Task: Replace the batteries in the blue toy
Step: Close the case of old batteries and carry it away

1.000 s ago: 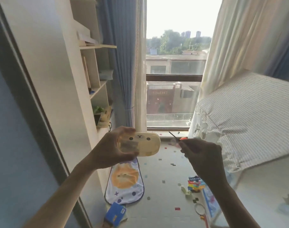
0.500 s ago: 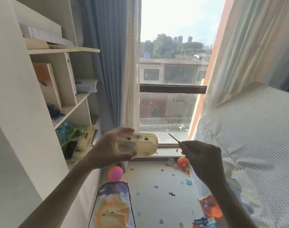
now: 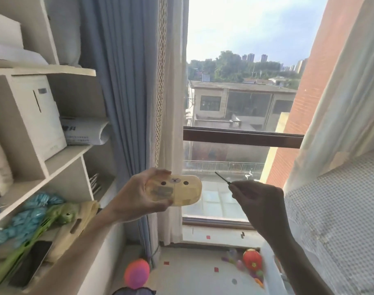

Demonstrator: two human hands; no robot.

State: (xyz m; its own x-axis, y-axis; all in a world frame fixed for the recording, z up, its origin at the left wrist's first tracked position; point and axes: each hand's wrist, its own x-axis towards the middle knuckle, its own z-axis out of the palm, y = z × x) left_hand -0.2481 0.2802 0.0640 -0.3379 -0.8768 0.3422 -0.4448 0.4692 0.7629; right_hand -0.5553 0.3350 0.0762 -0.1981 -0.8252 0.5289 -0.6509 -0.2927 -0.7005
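Note:
My left hand [image 3: 137,199] grips a yellowish translucent oval case [image 3: 177,191] with a bear face printed on it, held up level in front of the window. My right hand [image 3: 260,203] pinches a thin dark screwdriver [image 3: 222,178] whose tip points up and left toward the case, a short gap away from it. No blue toy or batteries show clearly in view; blue and green toys [image 3: 33,211] lie on the shelf at the left.
White shelves [image 3: 60,158] with boxes stand at the left, a blue curtain [image 3: 126,103] beside them. A window [image 3: 241,137] is ahead. A white mesh-covered surface [image 3: 339,209] is on the right. A pink ball [image 3: 137,273] and red toy [image 3: 252,259] lie on the floor.
The view has tilted upward and closer to the shelves and window. Both hands keep the same hold on the case and the screwdriver, roughly the same distance apart.

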